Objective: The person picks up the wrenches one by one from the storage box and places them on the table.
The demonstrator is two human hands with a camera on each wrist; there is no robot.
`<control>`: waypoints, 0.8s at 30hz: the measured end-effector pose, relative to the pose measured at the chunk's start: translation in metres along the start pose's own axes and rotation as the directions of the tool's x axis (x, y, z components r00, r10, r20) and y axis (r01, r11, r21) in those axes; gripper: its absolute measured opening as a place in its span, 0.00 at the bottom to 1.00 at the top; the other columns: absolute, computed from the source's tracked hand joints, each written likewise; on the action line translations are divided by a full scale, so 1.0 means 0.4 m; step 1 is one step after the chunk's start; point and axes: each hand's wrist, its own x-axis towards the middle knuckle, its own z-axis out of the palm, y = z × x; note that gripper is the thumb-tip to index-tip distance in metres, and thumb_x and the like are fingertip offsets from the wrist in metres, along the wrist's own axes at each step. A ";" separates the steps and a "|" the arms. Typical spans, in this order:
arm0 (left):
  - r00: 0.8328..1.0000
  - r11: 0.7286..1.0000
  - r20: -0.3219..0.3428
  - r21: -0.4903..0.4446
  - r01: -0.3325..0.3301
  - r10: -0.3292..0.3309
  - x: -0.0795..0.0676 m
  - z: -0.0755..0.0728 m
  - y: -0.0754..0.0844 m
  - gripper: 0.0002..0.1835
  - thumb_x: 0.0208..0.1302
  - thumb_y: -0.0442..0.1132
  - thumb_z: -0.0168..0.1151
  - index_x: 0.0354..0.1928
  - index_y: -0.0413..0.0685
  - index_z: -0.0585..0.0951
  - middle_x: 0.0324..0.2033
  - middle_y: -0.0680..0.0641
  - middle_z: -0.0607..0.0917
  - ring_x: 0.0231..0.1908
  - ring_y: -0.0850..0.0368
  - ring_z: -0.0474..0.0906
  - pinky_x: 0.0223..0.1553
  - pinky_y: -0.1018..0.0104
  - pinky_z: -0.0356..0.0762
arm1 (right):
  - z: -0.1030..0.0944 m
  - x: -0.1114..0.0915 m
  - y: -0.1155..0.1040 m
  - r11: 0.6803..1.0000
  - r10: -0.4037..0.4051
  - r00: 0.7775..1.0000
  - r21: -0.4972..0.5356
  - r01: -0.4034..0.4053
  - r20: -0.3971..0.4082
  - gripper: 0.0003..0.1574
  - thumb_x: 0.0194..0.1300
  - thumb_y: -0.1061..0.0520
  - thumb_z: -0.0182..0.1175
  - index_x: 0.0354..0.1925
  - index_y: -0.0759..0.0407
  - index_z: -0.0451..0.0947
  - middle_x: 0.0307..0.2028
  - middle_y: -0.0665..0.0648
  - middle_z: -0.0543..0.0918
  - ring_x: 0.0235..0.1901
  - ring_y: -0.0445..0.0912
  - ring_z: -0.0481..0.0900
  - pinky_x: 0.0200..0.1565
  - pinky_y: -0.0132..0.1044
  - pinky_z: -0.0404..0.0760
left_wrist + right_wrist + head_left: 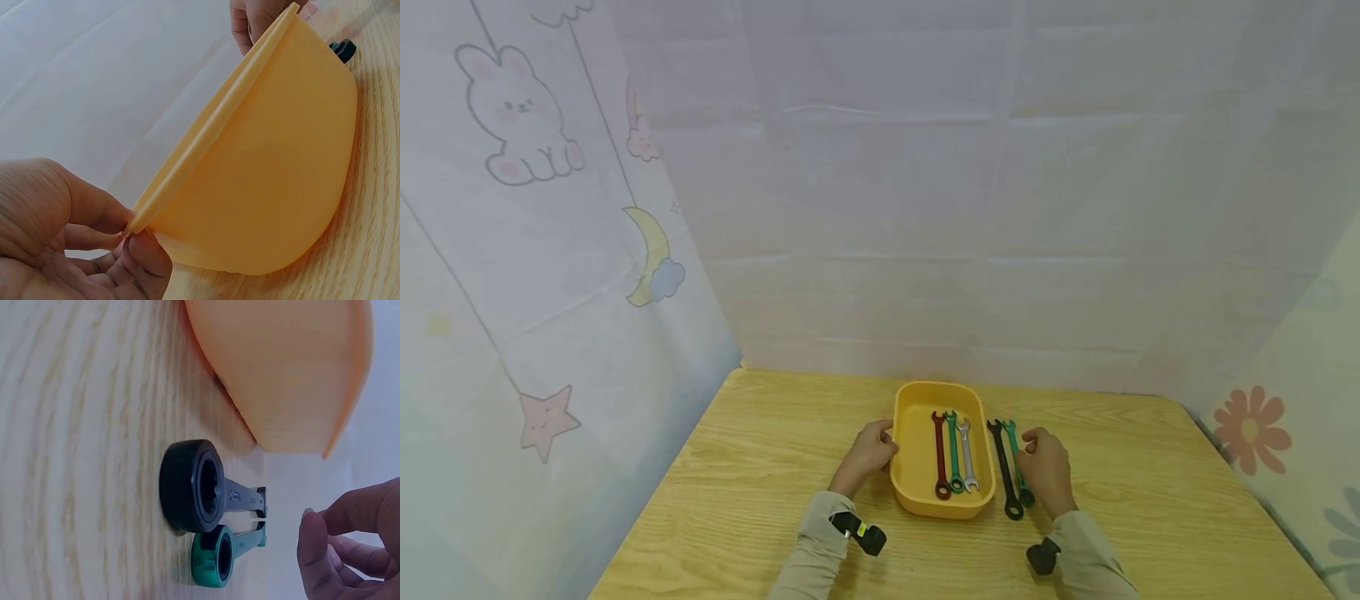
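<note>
A yellow plastic tub (904, 475) stands on the table with a red wrench (940, 457), a green wrench (955, 454) and a silver wrench (967, 458) lying side by side inside. My left hand (870, 450) pinches the tub's left rim between thumb and fingers, as the left wrist view shows close up. Just right of the tub, a black combination wrench (194, 487) and another green wrench (214, 557) lie on the wood. Over that green wrench hovers my right hand (1045, 468), its fingers loosely curled and holding nothing.
The wooden table (760, 500) meets a pale hanging sheet (880, 208) at its back edge. Printed sheets stand at both sides. A small black device (868, 537) is strapped at the left wrist, and another (1042, 556) at the right.
</note>
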 end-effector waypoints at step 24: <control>1.000 1.000 0.006 -0.012 0.013 -0.013 0.002 0.000 -0.006 0.30 0.58 0.27 0.51 0.64 0.36 0.62 0.22 0.49 0.69 0.17 0.60 0.67 0.17 0.67 0.69 | -0.005 -0.004 -0.048 0.996 -0.027 0.998 0.087 0.031 -0.055 0.19 0.56 0.64 0.55 0.48 0.68 0.70 0.34 0.63 0.72 0.18 0.48 0.79 0.17 0.33 0.74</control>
